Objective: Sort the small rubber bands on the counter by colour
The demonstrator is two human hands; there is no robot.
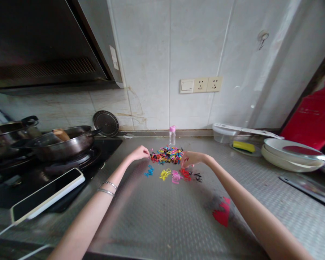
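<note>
A mixed heap of small coloured rubber bands (166, 155) lies on the metal counter (151, 216). At the heap's left edge is my left hand (141, 152), its fingers curled together; whatever they hold is too small to make out. My right hand (190, 159) reaches down at the heap's right edge, fingertips bent together just above the red rubber bands (186, 175); what is between them is hidden. In a row in front of the heap lie blue bands (149, 170), yellow bands (165, 174), pink bands (176, 176), the red ones and black bands (198, 177).
Behind the heap stands a clear bottle with a pink cap (172, 136). A phone (47, 195) lies left beside the stove, which holds a steel pan (61, 148). Bowls (289, 159), a yellow sponge (243, 146) and a cleaver-like blade (308, 191) are at right.
</note>
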